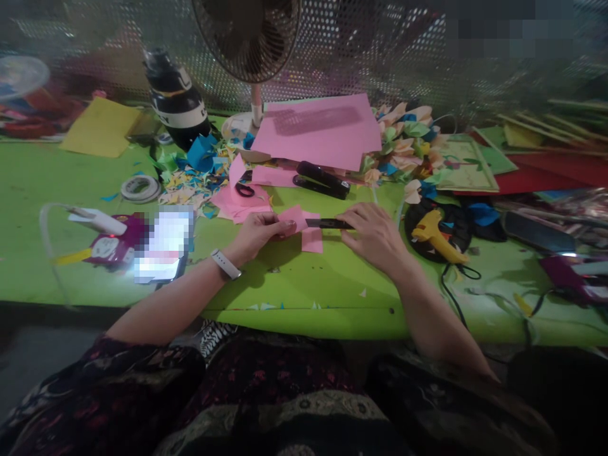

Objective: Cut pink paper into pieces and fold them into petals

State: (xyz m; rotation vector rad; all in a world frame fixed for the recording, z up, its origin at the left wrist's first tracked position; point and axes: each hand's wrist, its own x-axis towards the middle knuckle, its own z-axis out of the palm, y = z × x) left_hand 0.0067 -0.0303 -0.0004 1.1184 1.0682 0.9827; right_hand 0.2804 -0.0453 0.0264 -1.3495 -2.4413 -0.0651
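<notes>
My left hand pinches a small pink paper piece that lies on the green table. My right hand is closed around a black tool, a cutter or scissors whose blade reaches across the pink paper. I cannot tell exactly which tool it is. A white watch sits on my left wrist.
A stack of pink squares with black-handled scissors lies behind. A black stapler, large pink sheet, fan, folded paper flowers, yellow glue gun, tape roll and lit phone surround the hands.
</notes>
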